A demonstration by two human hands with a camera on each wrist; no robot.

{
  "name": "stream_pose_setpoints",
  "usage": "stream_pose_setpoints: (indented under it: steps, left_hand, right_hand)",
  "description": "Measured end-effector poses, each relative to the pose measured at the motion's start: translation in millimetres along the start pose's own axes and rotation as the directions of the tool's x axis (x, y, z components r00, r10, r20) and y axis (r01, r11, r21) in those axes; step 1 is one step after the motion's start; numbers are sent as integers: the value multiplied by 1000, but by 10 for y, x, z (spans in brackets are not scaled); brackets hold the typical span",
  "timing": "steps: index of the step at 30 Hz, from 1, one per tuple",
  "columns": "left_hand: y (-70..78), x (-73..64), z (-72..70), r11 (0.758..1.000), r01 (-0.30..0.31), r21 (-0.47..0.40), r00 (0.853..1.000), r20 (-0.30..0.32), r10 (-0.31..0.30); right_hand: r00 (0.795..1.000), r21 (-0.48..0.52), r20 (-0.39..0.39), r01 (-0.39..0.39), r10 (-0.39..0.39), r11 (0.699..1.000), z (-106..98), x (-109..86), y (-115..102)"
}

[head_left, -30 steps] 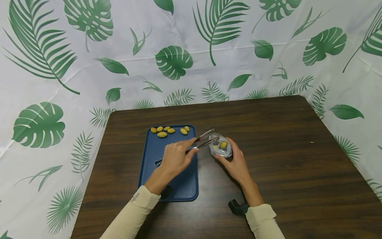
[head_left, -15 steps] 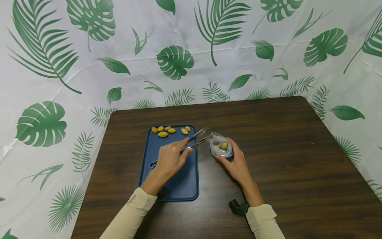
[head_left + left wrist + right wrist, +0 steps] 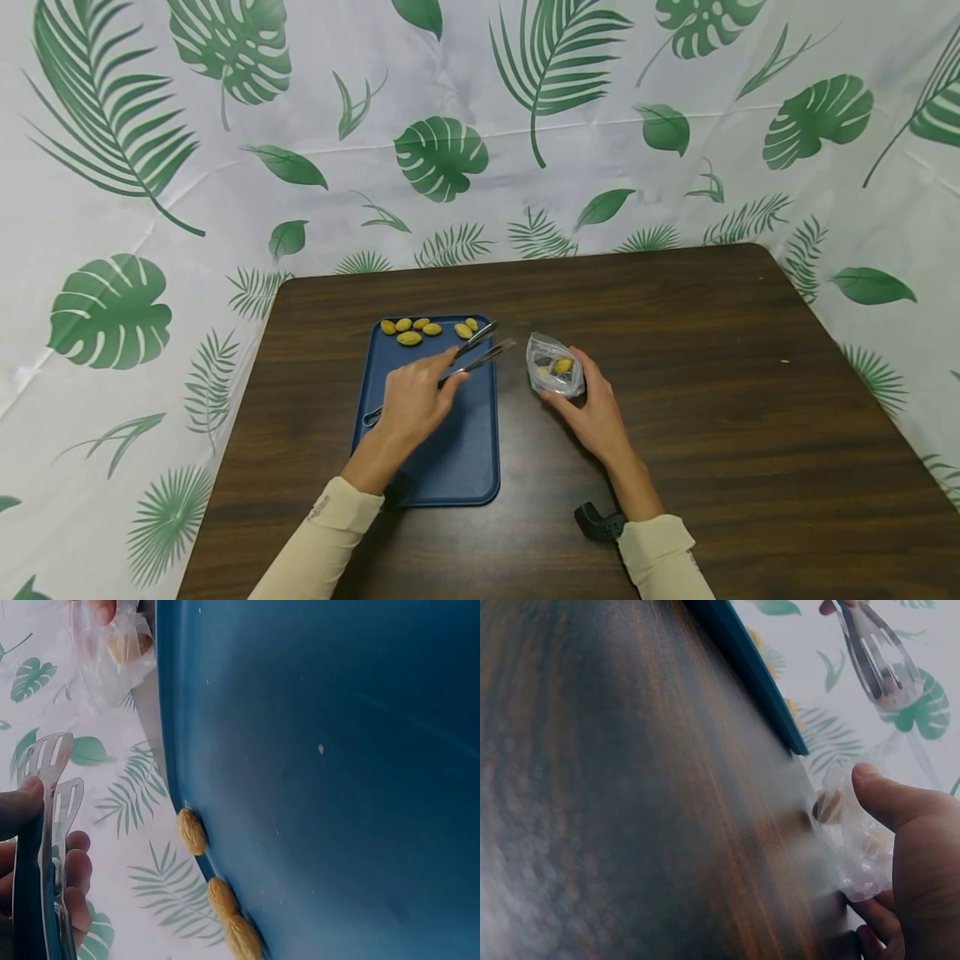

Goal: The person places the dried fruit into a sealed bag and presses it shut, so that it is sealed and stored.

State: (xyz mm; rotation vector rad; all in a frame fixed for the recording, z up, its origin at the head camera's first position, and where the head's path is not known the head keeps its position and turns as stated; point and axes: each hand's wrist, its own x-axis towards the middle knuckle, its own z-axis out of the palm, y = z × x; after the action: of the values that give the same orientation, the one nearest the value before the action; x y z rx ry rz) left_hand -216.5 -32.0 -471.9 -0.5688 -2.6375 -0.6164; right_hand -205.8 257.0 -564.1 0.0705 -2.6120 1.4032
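Observation:
My left hand [image 3: 415,396] grips metal tongs [image 3: 491,353] over the blue tray [image 3: 465,450]. Their slotted tips [image 3: 49,754] stand apart with nothing between them in the left wrist view. Several wrinkled, oval, yellow-brown pieces [image 3: 408,338] lie along the tray's far edge. To the right of the tray, my right hand [image 3: 596,417] holds a clear plastic bag [image 3: 537,345], its mouth open. Inside the bag are a few similar yellow-brown pieces [image 3: 562,365]. In the right wrist view the thumb [image 3: 892,799] presses the bag's side.
The dark wooden table [image 3: 712,400] extends to the right of the bag and behind the tray. A white cloth with green leaves [image 3: 330,225] hangs behind the table. A black device [image 3: 597,522] is strapped at my right wrist. Tiny crumbs dot the tray.
My left hand has drawn the tongs leftward, from over the bag's mouth back over the tray. My right hand and the bag stay where they were.

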Motion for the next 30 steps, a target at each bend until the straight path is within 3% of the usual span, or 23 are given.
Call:
stream_pose_setpoints:
  steps: [30]
  left_hand:
    - [-310,-130,-90,997,74,28,997,-24,-74]
  right_hand:
    - [1000,-7,4,-3,3,1000,9,0,27]
